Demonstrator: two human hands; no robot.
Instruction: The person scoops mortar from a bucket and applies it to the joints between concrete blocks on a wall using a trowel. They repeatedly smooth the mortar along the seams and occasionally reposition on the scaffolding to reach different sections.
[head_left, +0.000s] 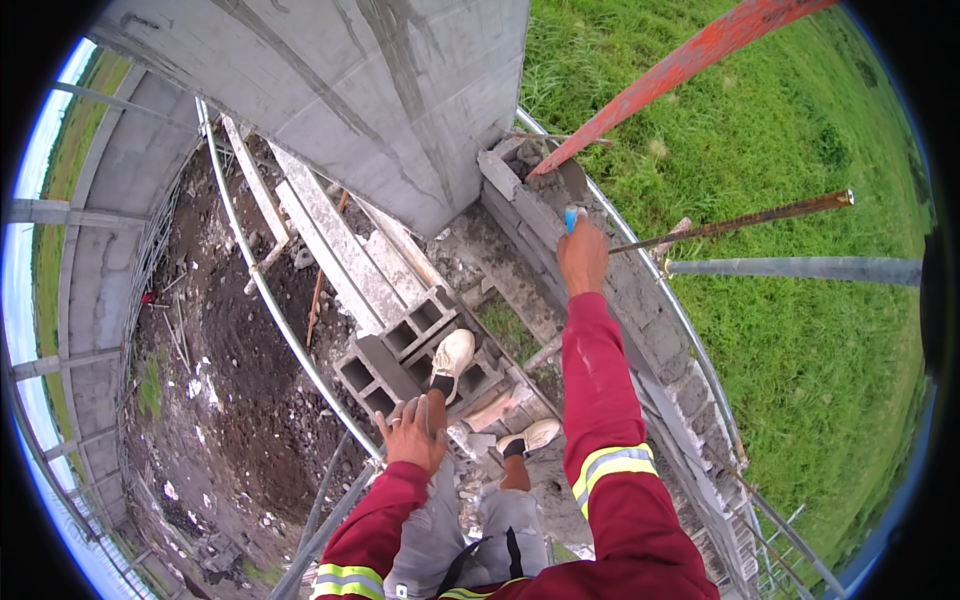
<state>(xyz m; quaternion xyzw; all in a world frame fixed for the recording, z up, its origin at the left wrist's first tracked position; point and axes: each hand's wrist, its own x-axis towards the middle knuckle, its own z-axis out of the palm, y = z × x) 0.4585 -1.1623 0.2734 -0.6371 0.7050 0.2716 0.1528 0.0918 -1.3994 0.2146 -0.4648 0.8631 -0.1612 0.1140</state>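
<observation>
Up at the top edge of the block wall [640,300], the right hand [583,255] was closed around a blue-handled trowel [571,200], its blade resting in the grey mortar [545,178] on the topmost course. Meanwhile the left hand [413,432] lay spread open, holding nothing, on the knee above the hollow concrete blocks [385,362]. Rusty rebar [740,217] jutted over the grass [800,330].

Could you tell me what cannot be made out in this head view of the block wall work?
- Blue-handled tool: its working end is hidden behind the right hand.
- Left hand: the palm is hidden, so contact with the knee is unclear.
- Red bar: its upper end is cut off at the top edge.
</observation>
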